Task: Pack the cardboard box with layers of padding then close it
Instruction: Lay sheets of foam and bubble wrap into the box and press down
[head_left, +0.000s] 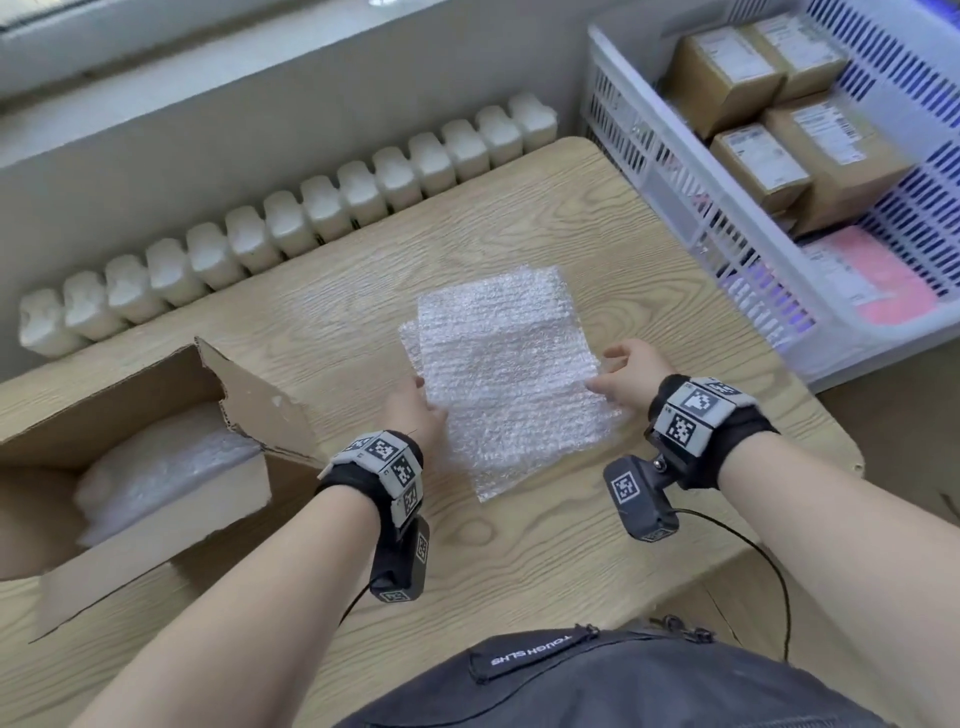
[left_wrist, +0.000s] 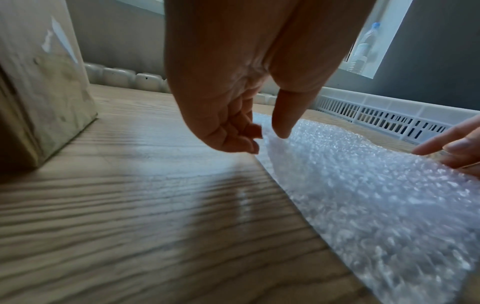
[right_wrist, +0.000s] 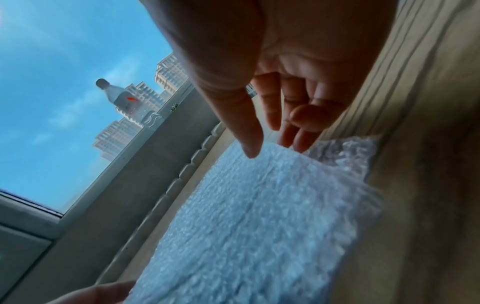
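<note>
A top bubble wrap sheet (head_left: 509, 374) (left_wrist: 363, 185) (right_wrist: 259, 216) lies on a small stack of more sheets (head_left: 524, 291) (right_wrist: 345, 152) in the middle of the wooden table (head_left: 519, 551). My left hand (head_left: 423, 395) (left_wrist: 265, 135) pinches its left edge, thumb on top and fingers curled beneath. My right hand (head_left: 602, 371) (right_wrist: 270, 148) pinches the right edge, which is lifted slightly. To the left stands the open cardboard box (head_left: 130, 395) (left_wrist: 39, 92), its flaps up and torn, with white padding (head_left: 156, 467) lying inside.
A white slatted basket (head_left: 727, 223) holding several cardboard parcels stands at the right rear, off the table's corner. A radiator (head_left: 311, 218) runs along the table's far edge. A bottle (right_wrist: 116, 96) stands on the windowsill. A black bag (head_left: 597, 686) sits at the near edge.
</note>
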